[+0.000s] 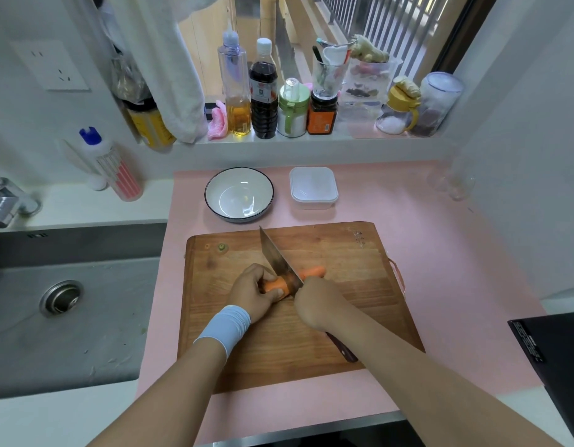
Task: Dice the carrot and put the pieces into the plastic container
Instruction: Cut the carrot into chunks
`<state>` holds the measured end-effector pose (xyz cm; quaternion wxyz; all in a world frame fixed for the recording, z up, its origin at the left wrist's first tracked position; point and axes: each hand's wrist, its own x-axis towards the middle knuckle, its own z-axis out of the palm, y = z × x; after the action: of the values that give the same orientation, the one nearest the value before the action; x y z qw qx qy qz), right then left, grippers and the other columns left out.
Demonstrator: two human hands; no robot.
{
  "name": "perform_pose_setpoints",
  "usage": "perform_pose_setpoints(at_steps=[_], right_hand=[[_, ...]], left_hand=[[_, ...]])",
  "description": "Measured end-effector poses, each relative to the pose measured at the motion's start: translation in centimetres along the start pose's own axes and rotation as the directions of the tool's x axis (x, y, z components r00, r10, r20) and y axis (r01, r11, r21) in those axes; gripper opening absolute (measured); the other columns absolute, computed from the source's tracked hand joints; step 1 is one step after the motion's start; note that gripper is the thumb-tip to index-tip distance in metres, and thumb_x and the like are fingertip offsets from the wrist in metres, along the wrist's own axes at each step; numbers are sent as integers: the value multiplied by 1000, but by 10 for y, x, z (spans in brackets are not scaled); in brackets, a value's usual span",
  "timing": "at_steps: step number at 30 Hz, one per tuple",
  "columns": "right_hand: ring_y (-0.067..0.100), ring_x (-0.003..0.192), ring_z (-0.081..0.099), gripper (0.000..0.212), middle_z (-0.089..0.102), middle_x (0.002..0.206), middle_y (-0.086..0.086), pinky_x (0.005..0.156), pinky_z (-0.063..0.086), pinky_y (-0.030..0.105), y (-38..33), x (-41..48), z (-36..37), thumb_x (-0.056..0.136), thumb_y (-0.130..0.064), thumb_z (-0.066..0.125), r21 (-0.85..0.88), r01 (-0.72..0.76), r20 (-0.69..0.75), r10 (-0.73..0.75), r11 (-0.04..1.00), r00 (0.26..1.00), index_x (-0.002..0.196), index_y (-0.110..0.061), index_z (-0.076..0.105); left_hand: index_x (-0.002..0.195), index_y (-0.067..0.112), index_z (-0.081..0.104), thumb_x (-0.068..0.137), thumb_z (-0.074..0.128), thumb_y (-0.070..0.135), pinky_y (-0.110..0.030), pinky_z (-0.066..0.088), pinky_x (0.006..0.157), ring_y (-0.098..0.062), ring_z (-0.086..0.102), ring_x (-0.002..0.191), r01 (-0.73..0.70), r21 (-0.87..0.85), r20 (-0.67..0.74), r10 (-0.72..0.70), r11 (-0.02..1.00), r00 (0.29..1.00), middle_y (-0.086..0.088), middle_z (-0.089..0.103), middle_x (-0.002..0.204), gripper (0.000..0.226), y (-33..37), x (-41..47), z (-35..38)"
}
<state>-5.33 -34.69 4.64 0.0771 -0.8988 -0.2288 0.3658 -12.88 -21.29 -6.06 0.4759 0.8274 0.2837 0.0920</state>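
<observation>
An orange carrot (313, 271) lies across the middle of the wooden cutting board (343, 304). My left hand (253, 290) grips its thick left end, fingers curled over it. My right hand (318, 300) holds the knife (277, 258) by its dark handle, and the blade stands across the carrot near its middle, tip pointing away. A small carrot top piece (221, 247) sits near the board's far left corner. The clear plastic container (313, 188) stands behind the board, with nothing visible inside.
A white bowl with a dark rim (239, 194) stands left of the container on the pink mat (440, 253). The steel sink (69, 301) is to the left. Bottles and jars line the window ledge (263, 91). A black box (553, 356) lies at the right.
</observation>
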Motion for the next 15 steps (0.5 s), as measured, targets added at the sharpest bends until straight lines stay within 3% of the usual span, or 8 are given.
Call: perform_pose_setpoints(at_steps=[2,8,15], right_hand=[[30,105,59,22,59,126,18,74,42,25,5,3,8,102,-13,41,22,32,-21,-31,999,999,118,-5,56],[26,92,60,20,65,109,14,76,45,32,21,6,42,105,-24,40,186,95,-154,-66,978,986,103,-12,57],[27,94,62,24,66,105,10,76,44,32,27,8,48,105,-27,41,244,111,-206,-61,963,977,106,-12,59]], left_hand=[[78,25,59,67,84,14,-21,48,78,-8,60,84,9,-3,2,-9,1000,1000,10,62,93,29,0,1,0],[78,24,58,68,84,14,-9,41,73,-7,59,85,19,1,19,-19,1000,1000,10,62,94,29,0,1,-3],[82,24,60,70,83,16,-12,42,75,-6,58,86,14,18,32,-15,1000,999,9,61,96,27,3,1,-5]])
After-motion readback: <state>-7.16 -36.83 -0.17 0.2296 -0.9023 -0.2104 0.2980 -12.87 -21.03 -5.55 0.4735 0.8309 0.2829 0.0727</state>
